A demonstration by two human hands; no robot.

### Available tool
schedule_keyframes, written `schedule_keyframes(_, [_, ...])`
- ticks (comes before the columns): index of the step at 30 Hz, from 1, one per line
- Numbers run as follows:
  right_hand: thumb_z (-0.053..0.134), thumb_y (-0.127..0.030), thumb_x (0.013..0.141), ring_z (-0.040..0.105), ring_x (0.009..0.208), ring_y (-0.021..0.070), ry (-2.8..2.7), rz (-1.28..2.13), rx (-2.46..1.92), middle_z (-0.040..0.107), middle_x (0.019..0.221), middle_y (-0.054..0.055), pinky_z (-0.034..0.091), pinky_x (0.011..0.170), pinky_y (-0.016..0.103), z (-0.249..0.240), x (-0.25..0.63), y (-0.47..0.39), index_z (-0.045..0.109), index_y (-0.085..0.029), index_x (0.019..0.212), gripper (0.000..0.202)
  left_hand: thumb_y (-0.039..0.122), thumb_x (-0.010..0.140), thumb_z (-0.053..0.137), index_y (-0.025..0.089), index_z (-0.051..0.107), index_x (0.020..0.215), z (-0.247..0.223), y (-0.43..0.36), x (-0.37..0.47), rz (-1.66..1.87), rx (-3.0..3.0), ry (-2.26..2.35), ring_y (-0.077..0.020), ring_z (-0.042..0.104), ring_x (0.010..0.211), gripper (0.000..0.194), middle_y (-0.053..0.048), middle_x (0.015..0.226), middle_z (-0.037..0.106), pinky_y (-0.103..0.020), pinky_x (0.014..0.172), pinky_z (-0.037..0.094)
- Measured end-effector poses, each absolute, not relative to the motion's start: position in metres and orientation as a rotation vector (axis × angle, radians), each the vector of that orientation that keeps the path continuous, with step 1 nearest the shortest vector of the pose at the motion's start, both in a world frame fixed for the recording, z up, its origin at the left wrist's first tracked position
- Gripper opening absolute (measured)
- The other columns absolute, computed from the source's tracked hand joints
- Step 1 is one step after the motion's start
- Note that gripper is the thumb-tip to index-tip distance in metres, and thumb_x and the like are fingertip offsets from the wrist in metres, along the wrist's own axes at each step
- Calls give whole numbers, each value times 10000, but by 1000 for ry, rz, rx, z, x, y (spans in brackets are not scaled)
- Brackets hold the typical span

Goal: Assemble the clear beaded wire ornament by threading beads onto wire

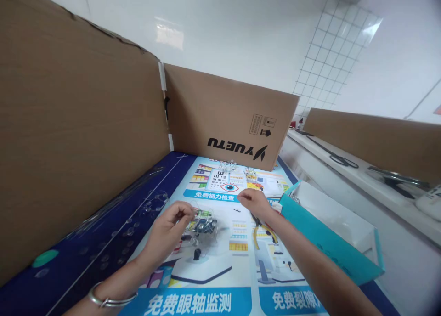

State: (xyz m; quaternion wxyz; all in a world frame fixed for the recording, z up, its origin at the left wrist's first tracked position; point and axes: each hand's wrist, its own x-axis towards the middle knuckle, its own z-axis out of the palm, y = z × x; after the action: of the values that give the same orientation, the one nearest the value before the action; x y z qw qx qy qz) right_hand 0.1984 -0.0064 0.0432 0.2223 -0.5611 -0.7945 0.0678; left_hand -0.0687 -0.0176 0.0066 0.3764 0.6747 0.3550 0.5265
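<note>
My left hand is closed in a pinch on a tangle of thin wire with clear beads, which hangs just right of the fingertips above the printed mat. My right hand is raised a little farther forward, thumb and fingers pressed together. Whatever those fingers may hold is too small to make out. Below the right wrist lie pliers with yellow handles, partly hidden by the forearm. Small clusters of clear beads and beaded wire rest at the far end of the mat.
Loose clear beads are scattered on the dark blue cloth at left. A turquoise box stands open at right. Cardboard panels wall the left and back. Black scissors lie on the white ledge.
</note>
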Motion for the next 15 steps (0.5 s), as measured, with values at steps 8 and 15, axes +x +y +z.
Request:
schedule_keyframes(8, [536,-262,866,599,809,156,-2384,168,-1880,639,898,36,467,732,299,24,209,-18,628,-144,888,151,170,828,456,178,519,753,-7,-31,-54,1352,1842,942,-161,544,801,98,-24,816,565,-279,748,438])
schedule_keyframes(15, [523,-287,889,573,959,194,-2402,52,-2018,558,1130,82,483,814,391,-3,192,-13,542,-146,1113,265,155,831,423,192,508,742,-3,-47,-49,1301,2058,871,-165,517,736,129,-24,760,547,-280,694,428])
